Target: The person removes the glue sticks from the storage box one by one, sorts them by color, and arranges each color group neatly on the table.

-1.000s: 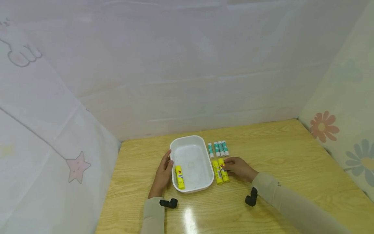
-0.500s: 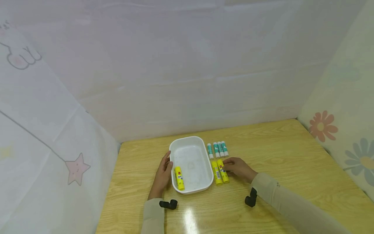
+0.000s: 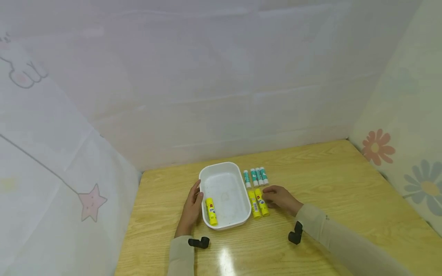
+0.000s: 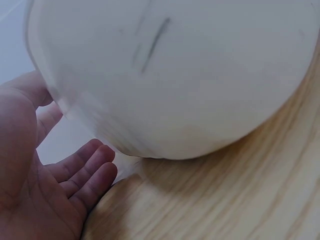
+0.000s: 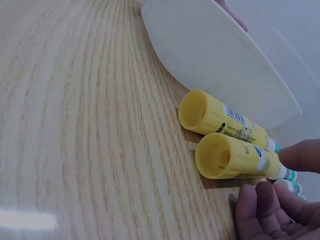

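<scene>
My left hand [image 3: 192, 209] rests at the left side of a white tray [image 3: 246, 191], its thumb and index finger at the rim. In the left wrist view its other fingers [image 4: 102, 175] lie loosely below the tray's wall. One yellow glue stick [image 3: 211, 211] lies in the tray along its left wall. Two more lie side by side on the table to the right: an inner glue stick [image 3: 254, 205] and an outer glue stick [image 3: 262, 202]. My right hand [image 3: 281, 199] is beside the outer one; its thumb [image 5: 302, 155] is right at that stick, the other fingers loosely bent.
Several small green-and-white glue sticks [image 3: 259, 176] lie in a row behind the yellow ones, right of the tray. The wooden table [image 3: 310, 165] ends at a pale cloth backdrop [image 3: 221, 96], with printed cloth at both sides.
My right hand has drawn slightly to the right from the outer yellow glue stick, uncovering more of it. The left hand keeps its place at the tray. The head view has shifted a little.
</scene>
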Demonstrator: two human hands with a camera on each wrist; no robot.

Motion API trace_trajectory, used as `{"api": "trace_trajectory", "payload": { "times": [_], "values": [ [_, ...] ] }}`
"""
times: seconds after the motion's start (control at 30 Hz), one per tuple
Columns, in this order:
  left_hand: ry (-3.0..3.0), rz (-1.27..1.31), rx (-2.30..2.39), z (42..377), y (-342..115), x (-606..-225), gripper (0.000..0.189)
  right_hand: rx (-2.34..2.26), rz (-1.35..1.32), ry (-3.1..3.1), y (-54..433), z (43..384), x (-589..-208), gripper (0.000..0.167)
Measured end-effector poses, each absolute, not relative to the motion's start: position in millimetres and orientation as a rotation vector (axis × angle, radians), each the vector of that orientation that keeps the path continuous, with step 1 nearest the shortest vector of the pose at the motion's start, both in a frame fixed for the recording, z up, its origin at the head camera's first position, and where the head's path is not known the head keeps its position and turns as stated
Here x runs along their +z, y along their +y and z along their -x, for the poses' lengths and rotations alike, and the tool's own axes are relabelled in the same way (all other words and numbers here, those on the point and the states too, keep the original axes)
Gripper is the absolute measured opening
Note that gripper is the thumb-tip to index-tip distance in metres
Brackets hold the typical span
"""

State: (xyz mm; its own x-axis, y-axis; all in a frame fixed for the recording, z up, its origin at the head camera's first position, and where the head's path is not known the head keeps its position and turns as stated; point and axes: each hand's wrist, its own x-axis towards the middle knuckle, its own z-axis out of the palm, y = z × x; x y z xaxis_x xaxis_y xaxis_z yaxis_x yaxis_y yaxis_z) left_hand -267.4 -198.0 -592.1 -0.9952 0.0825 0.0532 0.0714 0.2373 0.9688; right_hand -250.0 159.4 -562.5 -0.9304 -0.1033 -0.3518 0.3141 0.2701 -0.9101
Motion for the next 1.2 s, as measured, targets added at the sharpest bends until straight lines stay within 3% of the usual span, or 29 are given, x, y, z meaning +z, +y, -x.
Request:
{"api": "trace_trajectory", "payload": {
  "times": [0.53, 0.93, 1.2],
  "values": [
    [2.462, -0.117, 1.923, 267, -203, -597, 0.048, -1.787, -0.199, 2.161, 160, 254, -551, 0.047],
    [2.446, -0.134, 1.932, 268, -202, -590, 0.049, -1.926, -0.094, 2.037, 121, 248, -524, 0.041],
    [2.452, -0.124, 1.94, 269, -201, -593, 0.049, -1.983, 0.114, 1.869, 90, 236, -513, 0.038]
  ]
}}
